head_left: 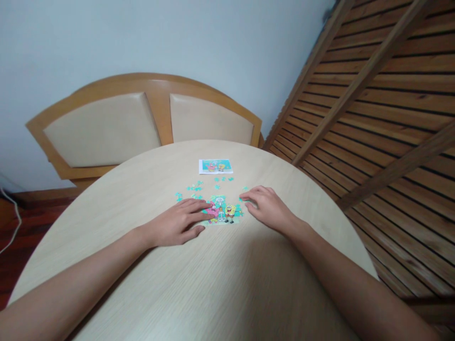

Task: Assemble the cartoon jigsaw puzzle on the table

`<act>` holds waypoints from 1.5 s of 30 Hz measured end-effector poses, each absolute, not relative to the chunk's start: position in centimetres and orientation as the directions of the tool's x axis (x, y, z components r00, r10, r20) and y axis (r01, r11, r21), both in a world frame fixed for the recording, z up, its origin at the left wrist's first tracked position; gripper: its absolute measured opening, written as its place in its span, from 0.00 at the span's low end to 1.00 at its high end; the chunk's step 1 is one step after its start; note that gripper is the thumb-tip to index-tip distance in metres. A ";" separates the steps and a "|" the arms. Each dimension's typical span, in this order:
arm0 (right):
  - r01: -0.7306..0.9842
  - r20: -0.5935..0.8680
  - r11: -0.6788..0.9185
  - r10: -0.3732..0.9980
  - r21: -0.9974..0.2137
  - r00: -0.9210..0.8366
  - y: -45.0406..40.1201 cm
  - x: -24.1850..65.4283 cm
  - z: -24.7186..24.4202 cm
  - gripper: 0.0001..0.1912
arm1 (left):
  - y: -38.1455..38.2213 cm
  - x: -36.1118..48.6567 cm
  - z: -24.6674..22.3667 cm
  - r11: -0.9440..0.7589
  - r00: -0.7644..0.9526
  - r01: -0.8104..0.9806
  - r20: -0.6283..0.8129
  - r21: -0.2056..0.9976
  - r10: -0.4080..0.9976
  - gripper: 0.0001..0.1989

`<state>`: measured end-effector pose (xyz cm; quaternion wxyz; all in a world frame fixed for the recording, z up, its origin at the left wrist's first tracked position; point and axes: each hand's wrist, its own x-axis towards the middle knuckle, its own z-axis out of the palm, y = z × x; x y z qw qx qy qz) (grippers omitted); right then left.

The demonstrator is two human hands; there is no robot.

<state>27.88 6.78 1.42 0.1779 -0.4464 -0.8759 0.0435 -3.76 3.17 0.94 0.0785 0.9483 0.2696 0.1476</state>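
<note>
A partly joined cartoon puzzle (222,214) lies on the round table (213,284), showing pink, pale and yellow figures. My left hand (177,221) rests flat with its fingers spread, the fingertips on the puzzle's left part. At the puzzle's upper right edge, my right hand (265,206) has thumb and forefinger a little apart, with a small teal piece (242,199) at the forefinger's tip. Whether the piece is gripped or only touched is too small to tell. Several loose teal pieces (195,188) lie beyond the left hand.
Behind the loose pieces lies a reference picture (216,166) on white paper. More teal pieces (223,179) sit just in front of it. A padded wooden bench back (156,109) stands past the table's far edge, and a slatted wooden panel (373,118) rises at the right.
</note>
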 end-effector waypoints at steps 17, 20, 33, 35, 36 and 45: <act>0.733 0.073 0.627 0.771 -0.262 -0.633 4.9 29.3 3.8 0.13 | 2.9 -3.9 0.6 -0.821 0.792 0.515 0.229 0.246 0.565 0.23; 0.735 0.056 0.624 0.771 -0.264 -0.634 5.1 29.5 3.6 0.12 | 2.9 -3.9 0.6 -0.824 0.798 0.519 0.216 0.228 0.562 0.23; 0.727 -0.009 0.581 0.779 -0.366 -0.627 5.1 29.2 3.3 0.06 | 2.8 -3.9 0.4 -0.833 0.802 0.506 0.234 0.224 0.550 0.23; 0.742 -0.025 0.555 0.794 -0.375 -0.607 5.1 29.1 3.3 0.07 | 2.9 -3.9 0.4 -0.835 0.805 0.509 0.228 0.208 0.547 0.23; 0.745 -0.030 0.548 0.798 -0.380 -0.602 5.1 29.1 3.3 0.08 | 2.9 -3.9 0.4 -0.835 0.806 0.511 0.224 0.202 0.548 0.23; 0.744 -0.037 0.497 0.820 -0.446 -0.571 4.5 28.5 4.1 0.05 | 2.8 -4.0 0.4 -0.831 0.804 0.520 0.215 0.199 0.555 0.23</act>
